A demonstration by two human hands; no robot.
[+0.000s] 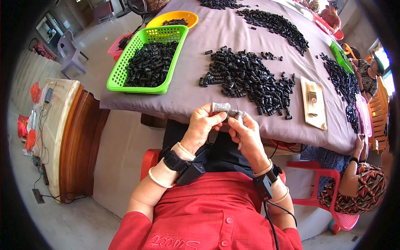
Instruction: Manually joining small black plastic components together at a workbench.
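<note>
Close together at the table's near edge, my left hand and my right hand are both closed, thumbs pressing against the fingers. Grey-white speckled wraps cover fingers at the fingertips. Between the left thumb and finger a small dark bit shows, too hidden to name. A thin sliver sticks up by the right fingertips, and a pale strip hangs below that palm; what the right hand grips is unclear. Just beyond lies a large pile of small black cylindrical parts.
A green basket of black parts stands at the left, before a yellow bowl. A pale board with a small block lies right of the pile. More black heaps lie farther off. A person in a patterned top sits at right.
</note>
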